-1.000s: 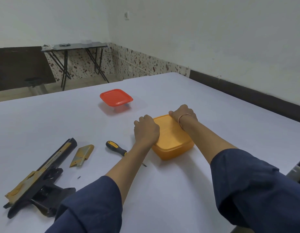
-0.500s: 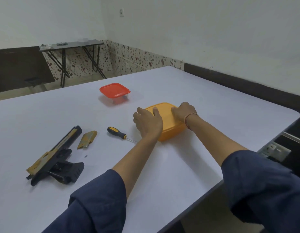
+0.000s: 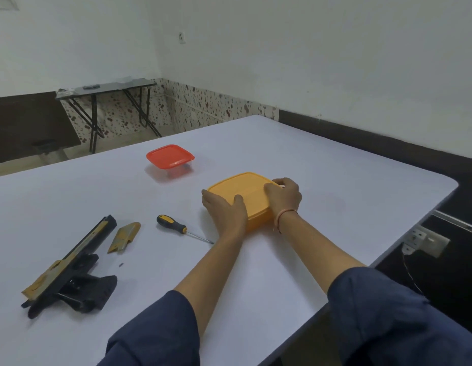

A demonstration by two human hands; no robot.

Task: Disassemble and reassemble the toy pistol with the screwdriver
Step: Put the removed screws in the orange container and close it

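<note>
Toy pistol (image 3: 68,268) lies part-stripped on table (image 3: 282,273), L side, tan cover piece (image 3: 125,236) just beside it, screwdriver (image 3: 174,225) btwn it and orange box (image 3: 248,188). L hand (image 3: 225,211) grips box's near-left corner; R hand (image 3: 283,195) curls over its right edge, maybe pinching the lid.

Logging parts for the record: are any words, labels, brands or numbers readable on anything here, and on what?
None can be read.
The toy pistol, screwdriver, orange box and red-lidded box show no legible marking.
The wall plate is too small and blurred to tell.
</note>
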